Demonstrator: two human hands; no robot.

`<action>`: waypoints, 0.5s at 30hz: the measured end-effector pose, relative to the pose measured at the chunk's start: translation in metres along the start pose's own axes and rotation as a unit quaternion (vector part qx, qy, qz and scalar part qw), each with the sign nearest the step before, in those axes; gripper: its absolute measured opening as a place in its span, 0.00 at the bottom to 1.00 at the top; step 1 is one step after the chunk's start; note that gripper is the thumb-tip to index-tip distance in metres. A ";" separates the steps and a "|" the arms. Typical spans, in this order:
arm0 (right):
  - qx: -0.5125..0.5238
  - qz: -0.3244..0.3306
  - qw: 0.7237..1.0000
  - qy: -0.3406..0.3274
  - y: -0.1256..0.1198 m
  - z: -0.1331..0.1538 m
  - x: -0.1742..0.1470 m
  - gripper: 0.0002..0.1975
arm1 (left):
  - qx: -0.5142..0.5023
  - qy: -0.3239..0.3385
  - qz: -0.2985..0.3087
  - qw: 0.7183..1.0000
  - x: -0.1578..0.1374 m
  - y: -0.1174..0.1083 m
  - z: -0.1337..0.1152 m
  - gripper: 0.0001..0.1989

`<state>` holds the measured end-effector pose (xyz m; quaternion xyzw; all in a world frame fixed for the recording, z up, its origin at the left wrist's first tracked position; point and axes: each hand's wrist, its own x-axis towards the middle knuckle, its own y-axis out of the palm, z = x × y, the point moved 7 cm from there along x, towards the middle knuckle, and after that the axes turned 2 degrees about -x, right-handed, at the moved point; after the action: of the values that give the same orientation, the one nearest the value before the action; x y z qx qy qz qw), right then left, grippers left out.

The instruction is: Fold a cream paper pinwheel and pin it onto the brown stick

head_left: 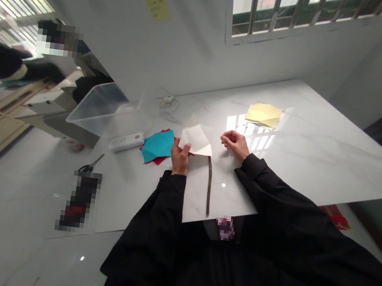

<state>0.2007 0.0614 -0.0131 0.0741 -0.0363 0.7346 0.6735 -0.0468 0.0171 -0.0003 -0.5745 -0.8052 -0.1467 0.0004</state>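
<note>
My left hand (180, 156) pinches a folded white paper (196, 139) and holds it up just above the table (316, 150). My right hand (235, 144) is half curled and holds nothing, a little to the right. A thin brown stick (209, 183) lies near me. Blue paper (157, 145) lies left, yellow paper (264, 114) far right.

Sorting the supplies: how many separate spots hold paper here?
3: white folded sheet in the left hand; teal-on-red stack beside it; yellow sheets farther back. Stacks may hide more.
</note>
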 end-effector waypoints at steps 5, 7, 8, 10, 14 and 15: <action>-0.036 -0.010 0.999 -0.006 -0.003 -0.001 0.002 0.28 | -0.069 -0.059 0.000 0.996 -0.002 0.002 0.009 0.29; -0.027 -0.011 1.000 0.006 -0.004 -0.003 0.002 0.31 | -0.077 -0.090 -0.011 0.993 -0.002 -0.001 0.013 0.29; -0.018 -0.008 1.000 0.012 -0.004 -0.004 0.002 0.32 | -0.081 -0.103 -0.014 0.991 -0.002 -0.001 0.015 0.30; 0.001 -0.002 1.000 0.022 -0.003 -0.005 0.003 0.34 | -0.088 -0.118 -0.015 0.989 -0.002 -0.001 0.018 0.30; 0.017 0.007 0.999 0.041 -0.003 -0.006 0.004 0.35 | -0.084 -0.122 0.003 0.989 -0.002 0.002 0.020 0.31; 0.018 0.008 0.999 0.044 -0.003 -0.006 0.005 0.34 | -0.082 -0.123 0.006 0.989 -0.001 0.002 0.020 0.30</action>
<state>0.2031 0.0673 -0.0185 0.0538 0.0061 0.7429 0.6672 -0.0412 0.0212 -0.0193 -0.5915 -0.7806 -0.1408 -0.1449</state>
